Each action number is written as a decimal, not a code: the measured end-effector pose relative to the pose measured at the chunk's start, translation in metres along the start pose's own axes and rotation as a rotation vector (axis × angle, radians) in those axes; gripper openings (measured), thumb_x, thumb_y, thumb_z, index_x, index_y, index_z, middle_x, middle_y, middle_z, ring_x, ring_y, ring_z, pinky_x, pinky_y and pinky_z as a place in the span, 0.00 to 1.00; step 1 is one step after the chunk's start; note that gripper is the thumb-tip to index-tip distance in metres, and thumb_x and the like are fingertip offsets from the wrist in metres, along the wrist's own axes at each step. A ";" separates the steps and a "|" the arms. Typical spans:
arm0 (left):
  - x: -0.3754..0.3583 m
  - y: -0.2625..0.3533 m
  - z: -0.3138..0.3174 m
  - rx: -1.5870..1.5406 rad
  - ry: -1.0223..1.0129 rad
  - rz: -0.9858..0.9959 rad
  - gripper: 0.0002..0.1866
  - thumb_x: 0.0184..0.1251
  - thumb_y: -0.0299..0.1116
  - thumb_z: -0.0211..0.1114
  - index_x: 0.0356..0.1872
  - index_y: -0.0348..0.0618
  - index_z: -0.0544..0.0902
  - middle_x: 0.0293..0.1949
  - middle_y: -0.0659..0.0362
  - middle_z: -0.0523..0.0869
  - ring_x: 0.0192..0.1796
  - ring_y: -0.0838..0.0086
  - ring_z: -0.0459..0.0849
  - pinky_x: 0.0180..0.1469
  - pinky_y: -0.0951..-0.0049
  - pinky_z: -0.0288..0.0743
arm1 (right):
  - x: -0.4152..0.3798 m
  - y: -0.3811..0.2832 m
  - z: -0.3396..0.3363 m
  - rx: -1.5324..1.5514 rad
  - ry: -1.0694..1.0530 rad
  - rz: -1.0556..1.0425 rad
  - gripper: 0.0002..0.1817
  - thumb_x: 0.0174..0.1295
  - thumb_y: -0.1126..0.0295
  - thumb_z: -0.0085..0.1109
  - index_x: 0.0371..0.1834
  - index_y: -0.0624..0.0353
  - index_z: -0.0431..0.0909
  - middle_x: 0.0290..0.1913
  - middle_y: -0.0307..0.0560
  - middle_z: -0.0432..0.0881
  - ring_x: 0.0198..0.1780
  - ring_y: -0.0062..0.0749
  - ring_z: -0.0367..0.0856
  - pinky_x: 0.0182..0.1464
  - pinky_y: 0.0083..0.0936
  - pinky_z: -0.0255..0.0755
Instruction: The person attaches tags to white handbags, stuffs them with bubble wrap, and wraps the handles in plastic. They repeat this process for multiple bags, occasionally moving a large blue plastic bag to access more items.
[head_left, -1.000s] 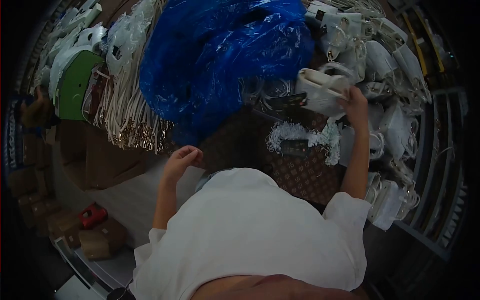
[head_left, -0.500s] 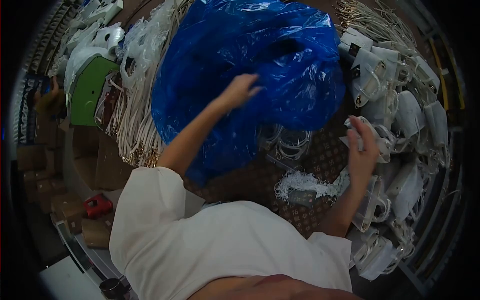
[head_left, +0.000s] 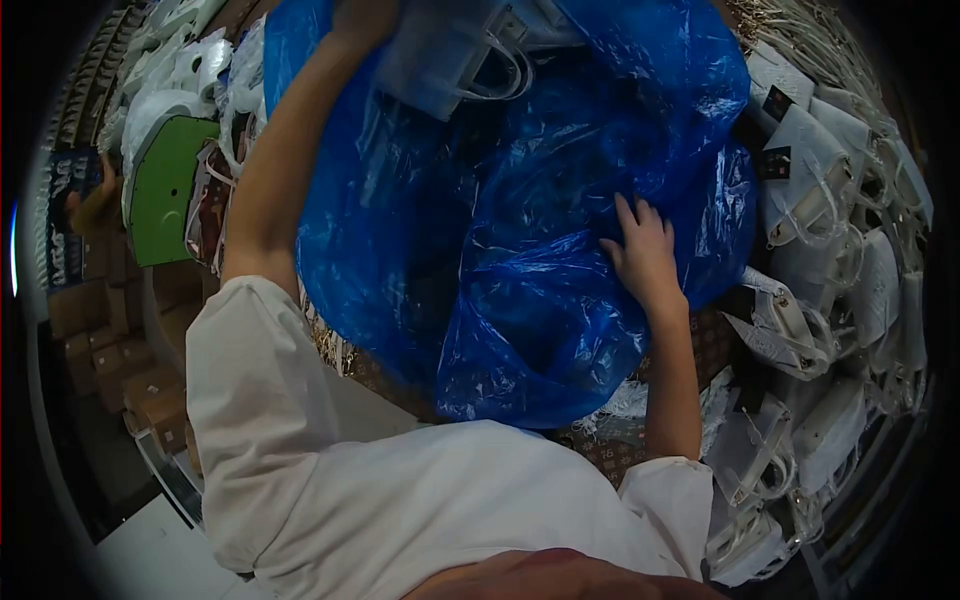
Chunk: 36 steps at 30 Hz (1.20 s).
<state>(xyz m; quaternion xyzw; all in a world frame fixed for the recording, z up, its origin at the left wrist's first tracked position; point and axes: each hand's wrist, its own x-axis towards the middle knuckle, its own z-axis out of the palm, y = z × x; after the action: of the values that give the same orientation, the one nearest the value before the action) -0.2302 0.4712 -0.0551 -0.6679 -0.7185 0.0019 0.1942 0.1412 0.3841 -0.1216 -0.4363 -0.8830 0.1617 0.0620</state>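
Observation:
A large blue plastic bag [head_left: 540, 330] spreads across the table in front of me, its mouth gaping. White handbags [head_left: 490, 55] in clear wrap show at its far side, one with its handle loop facing me. My left hand [head_left: 365, 15] is at the top edge of the view, beside these handbags and over the blue plastic; blur and shadow hide its fingers. On the right part of the blue plastic lies my right hand [head_left: 645, 250], open, fingers spread and pressing on the film.
Wrapped white handbags [head_left: 810, 180] are piled along the right side. Pale straps [head_left: 835, 50] lie at the far right, and white strings [head_left: 625, 400] sit near my right forearm. To the left stand a green panel [head_left: 172, 190] and cardboard boxes [head_left: 155, 395]. Another person's arm [head_left: 100, 195] shows at far left.
The blue bag has spread open and come nearer to me, showing white handbags at its far side. My left hand moved up and away; my right hand moved left onto the plastic.

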 end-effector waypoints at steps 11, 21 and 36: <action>-0.049 0.039 0.114 0.210 0.093 0.279 0.27 0.58 0.29 0.54 0.62 0.58 0.66 0.62 0.50 0.63 0.61 0.44 0.62 0.58 0.39 0.59 | -0.091 -0.029 -0.077 0.525 0.350 0.031 0.18 0.52 0.78 0.61 0.49 0.61 0.76 0.45 0.50 0.80 0.44 0.37 0.80 0.45 0.23 0.72; -0.094 -0.032 -0.086 -0.844 -0.196 -0.155 0.24 0.62 0.29 0.54 0.61 0.46 0.69 0.48 0.52 0.80 0.37 0.72 0.83 0.35 0.75 0.75 | -0.291 0.021 -0.056 0.823 0.575 0.778 0.09 0.59 0.74 0.55 0.41 0.64 0.79 0.35 0.44 0.83 0.38 0.20 0.80 0.39 0.16 0.71; -0.370 0.185 -0.158 -1.158 -0.671 0.719 0.26 0.43 0.16 0.64 0.50 0.41 0.78 0.44 0.51 0.82 0.40 0.63 0.81 0.42 0.70 0.76 | -0.321 0.011 0.055 0.012 0.187 0.141 0.18 0.41 0.74 0.63 0.40 0.55 0.78 0.39 0.47 0.74 0.45 0.46 0.72 0.46 0.35 0.69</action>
<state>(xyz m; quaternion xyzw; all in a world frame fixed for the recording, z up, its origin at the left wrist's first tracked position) 0.0042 0.0952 -0.0599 -0.8198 -0.3636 -0.1094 -0.4287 0.3319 0.1244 -0.1669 -0.5100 -0.8396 0.1294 0.1352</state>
